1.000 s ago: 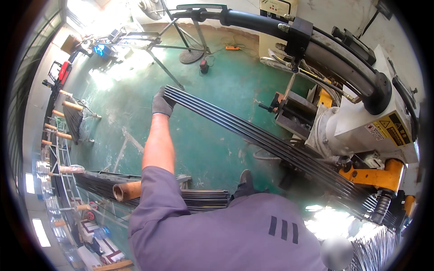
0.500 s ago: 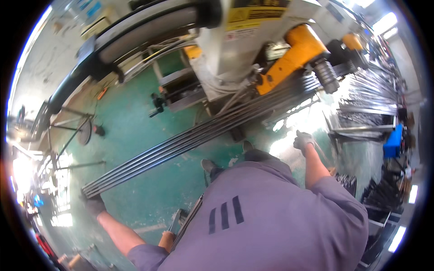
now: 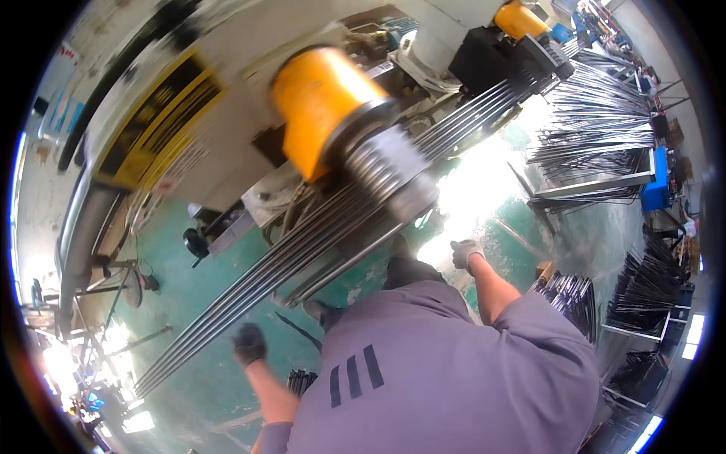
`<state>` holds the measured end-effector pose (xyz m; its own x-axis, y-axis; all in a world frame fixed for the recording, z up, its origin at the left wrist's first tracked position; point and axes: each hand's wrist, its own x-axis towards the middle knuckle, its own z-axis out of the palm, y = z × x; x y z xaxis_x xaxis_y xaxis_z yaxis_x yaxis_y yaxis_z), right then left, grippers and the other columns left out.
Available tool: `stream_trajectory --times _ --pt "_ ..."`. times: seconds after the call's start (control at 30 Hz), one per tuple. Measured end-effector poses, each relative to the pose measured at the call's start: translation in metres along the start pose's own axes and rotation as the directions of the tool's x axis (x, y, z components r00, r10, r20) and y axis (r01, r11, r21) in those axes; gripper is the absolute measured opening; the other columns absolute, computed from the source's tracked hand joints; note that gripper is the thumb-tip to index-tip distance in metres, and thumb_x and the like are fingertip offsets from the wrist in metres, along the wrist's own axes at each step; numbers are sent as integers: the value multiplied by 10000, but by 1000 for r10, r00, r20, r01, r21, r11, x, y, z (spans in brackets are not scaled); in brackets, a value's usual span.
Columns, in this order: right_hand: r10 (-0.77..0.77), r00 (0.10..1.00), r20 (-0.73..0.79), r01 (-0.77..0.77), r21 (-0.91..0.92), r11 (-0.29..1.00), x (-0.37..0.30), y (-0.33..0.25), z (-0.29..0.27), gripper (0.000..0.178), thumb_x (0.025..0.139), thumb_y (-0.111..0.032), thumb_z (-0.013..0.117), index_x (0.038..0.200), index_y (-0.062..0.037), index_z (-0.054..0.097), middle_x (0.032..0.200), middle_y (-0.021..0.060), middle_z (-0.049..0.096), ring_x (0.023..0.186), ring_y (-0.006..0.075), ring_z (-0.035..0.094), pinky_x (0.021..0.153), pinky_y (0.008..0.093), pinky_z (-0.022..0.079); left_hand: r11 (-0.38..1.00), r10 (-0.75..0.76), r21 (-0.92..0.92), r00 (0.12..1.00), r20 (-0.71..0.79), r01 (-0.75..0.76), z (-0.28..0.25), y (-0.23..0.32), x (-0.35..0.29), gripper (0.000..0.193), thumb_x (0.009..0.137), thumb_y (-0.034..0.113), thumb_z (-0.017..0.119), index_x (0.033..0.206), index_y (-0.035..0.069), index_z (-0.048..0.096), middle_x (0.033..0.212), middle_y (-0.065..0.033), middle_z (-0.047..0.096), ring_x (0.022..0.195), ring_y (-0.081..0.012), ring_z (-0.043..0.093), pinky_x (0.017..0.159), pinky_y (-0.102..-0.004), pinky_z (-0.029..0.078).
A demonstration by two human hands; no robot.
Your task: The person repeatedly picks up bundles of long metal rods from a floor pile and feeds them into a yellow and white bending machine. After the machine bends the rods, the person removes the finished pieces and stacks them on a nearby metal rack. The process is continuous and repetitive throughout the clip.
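A long bundle of thin dark metal rods (image 3: 302, 250) runs from the lower left up to the right, through a large machine with a yellow cylinder (image 3: 321, 106) and a ribbed roller (image 3: 389, 170). My left hand (image 3: 249, 344), in a dark glove, is just below the bundle near its lower part. Its fingers are curled and nothing shows in them. My right hand (image 3: 466, 253), in a grey glove, reaches forward beside the roller against bright glare on the floor. Its grip is unclear. My grey shirt (image 3: 446, 371) fills the lower middle.
Racks of bent rods (image 3: 597, 129) stand at the upper right beside a blue stand (image 3: 656, 181). More dark rod stacks (image 3: 650, 295) lie at the right. The floor (image 3: 197, 287) is green, and a metal stand (image 3: 128, 284) is at the left.
My head has swung further toward the machine, which now fills the upper view. My left hand has come off the rods' end and sits closer along the bundle. My right hand stays extended.
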<state>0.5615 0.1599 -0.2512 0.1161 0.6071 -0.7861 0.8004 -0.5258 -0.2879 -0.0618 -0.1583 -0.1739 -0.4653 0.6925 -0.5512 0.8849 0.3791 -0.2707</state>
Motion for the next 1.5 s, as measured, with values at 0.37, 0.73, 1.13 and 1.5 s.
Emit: stream_trajectory --times 0.37,0.73,1.13,1.5 --pt "-223 974 -47 213 -153 965 26 -17 -84 217 795 -225 640 967 -93 628 834 107 690 771 250 665 697 369 522 764 511 -186 756 -410 -618 -48 199 41 188 836 239 597 939 84 623 862 -98 650 830 -239 631 743 -366 505" --pt "219 970 102 -231 127 965 78 -11 -151 274 852 -284 596 834 -16 649 677 110 630 557 216 604 524 381 501 970 -55 -222 977 206 101 -51 207 59 245 873 250 576 1005 44 583 866 -110 621 835 -237 607 760 -362 496" --pt "-103 995 15 99 170 980 155 -86 -242 322 815 -318 607 809 -11 702 655 80 659 554 173 637 577 310 525 -392 26 -886 966 257 246 -199 444 38 333 892 214 588 1141 -2 538 965 -146 624 858 -247 614 758 -372 513" --pt "-47 998 37 40 175 984 85 -18 -207 307 825 -302 585 714 -23 652 613 83 608 495 185 565 501 345 468 -719 -239 -691 907 347 75 -175 360 31 185 890 166 615 1042 82 550 913 -99 626 770 -256 609 681 -412 511"
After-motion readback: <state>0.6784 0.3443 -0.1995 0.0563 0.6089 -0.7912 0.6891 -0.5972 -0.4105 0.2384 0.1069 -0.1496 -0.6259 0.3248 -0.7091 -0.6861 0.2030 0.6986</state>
